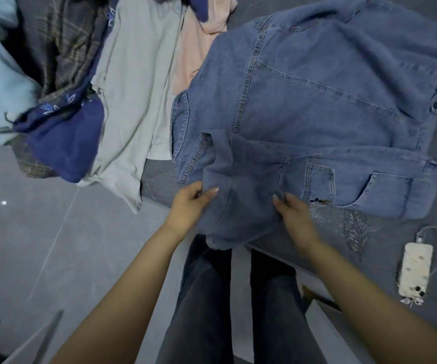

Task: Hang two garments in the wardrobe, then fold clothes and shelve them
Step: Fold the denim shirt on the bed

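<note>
Denim jacket [317, 101] hem overhangs the bed edge, pinched by both hands.

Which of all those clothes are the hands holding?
The blue denim jacket. Both the left hand and right hand pinch its near edge. The pale grey top, pink one and navy one lie untouched.

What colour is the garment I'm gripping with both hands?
Mid-blue denim jacket, paler stitched seams; head view shows it.
</note>
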